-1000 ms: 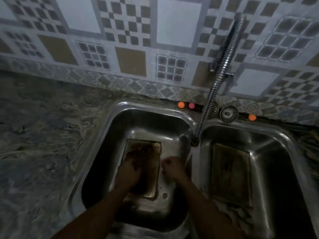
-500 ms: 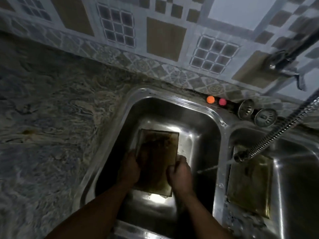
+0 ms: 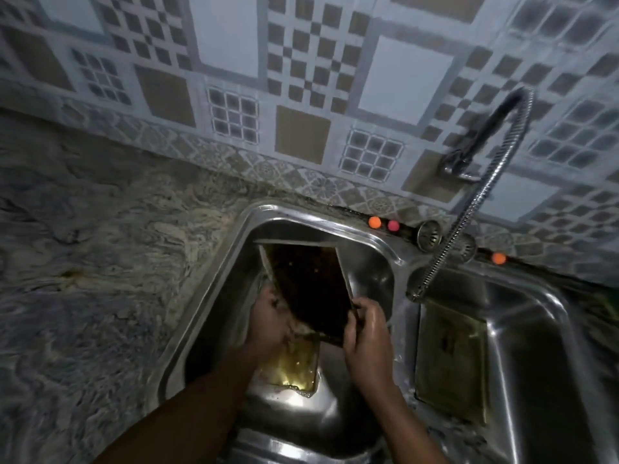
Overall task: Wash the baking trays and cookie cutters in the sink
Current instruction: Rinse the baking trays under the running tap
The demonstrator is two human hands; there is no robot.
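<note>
Both hands (left hand [image 3: 268,321], right hand [image 3: 366,326]) clamp the tilted, grimy baking tray [image 3: 311,286].

One head-worn, wide-angle camera looks forward and down at a double sink [image 3: 301,216], facing the tiled wall [image 3: 402,78] behind it. It sits close: the forearms [image 3: 187,406] enter from the bottom edge. In the dim light, the right basin [image 3: 552,329] seems cropped.

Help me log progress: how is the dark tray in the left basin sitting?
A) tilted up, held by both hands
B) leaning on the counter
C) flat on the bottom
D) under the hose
A: left hand and right hand grip the dark tray, tilted above a second tray.
</note>
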